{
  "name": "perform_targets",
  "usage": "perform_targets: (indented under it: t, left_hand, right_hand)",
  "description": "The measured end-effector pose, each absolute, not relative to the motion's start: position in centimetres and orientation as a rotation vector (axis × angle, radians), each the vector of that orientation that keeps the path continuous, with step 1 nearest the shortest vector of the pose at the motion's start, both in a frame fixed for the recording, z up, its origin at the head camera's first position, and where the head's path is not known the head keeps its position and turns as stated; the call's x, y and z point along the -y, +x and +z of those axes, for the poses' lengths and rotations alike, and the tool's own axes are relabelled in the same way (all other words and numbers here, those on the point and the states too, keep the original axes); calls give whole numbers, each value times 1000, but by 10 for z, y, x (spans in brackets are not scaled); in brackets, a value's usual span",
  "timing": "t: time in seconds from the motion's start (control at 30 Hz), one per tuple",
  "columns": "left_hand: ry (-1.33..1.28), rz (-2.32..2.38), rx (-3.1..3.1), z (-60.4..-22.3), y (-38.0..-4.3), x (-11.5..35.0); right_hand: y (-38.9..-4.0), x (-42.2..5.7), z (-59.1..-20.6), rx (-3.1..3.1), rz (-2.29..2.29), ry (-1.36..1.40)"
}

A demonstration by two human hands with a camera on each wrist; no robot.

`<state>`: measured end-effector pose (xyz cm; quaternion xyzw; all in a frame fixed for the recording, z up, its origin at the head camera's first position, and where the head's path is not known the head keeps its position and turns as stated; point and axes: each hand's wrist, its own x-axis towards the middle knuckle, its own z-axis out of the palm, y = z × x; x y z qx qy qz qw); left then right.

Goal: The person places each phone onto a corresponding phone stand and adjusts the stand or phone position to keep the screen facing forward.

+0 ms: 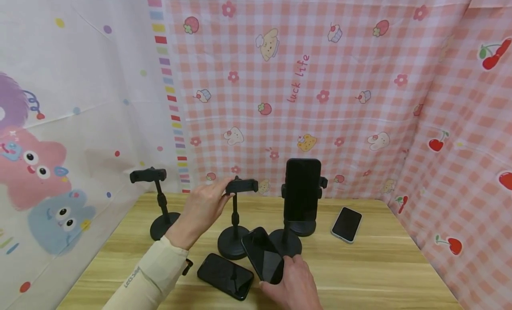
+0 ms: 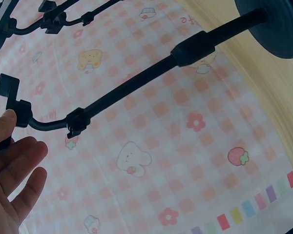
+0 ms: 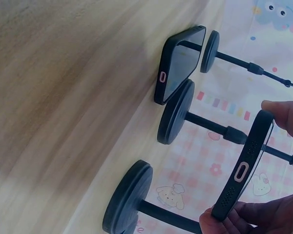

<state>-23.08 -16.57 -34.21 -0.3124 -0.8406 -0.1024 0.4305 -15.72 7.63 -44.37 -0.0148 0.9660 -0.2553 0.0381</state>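
Note:
My left hand (image 1: 206,207) pinches the clamp (image 1: 242,186) at the top of the middle black phone stand (image 1: 235,216); in the left wrist view the thumb (image 2: 5,124) lies against it. The stand's round base (image 1: 232,243) is on the table. In my right hand (image 1: 298,281) is a dark phone (image 1: 262,256), gripped by its edges and tilted, its screen facing up in the head view. The right wrist view shows the phone's end (image 3: 241,170) with its charging port, between thumb and fingers. A second black phone (image 1: 225,276) lies in front of the middle stand.
On the left is another phone stand (image 1: 161,201) with nothing in its clamp. To the right, an upright phone (image 1: 302,190) sits in a clamp, above dark round bases (image 1: 292,247). A light-edged phone (image 1: 346,224) lies farther right on the wooden table (image 1: 372,265). Printed cloths (image 1: 348,56) hang behind.

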Motion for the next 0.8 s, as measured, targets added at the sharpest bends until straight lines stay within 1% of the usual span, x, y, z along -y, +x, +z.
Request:
perform_targets:
  t: [0.8]
  left_hand:
    - [-761,-307,2089,-350,-226,174]
  right_hand:
    - [-136,-61,-409,-3169,-949,-76]
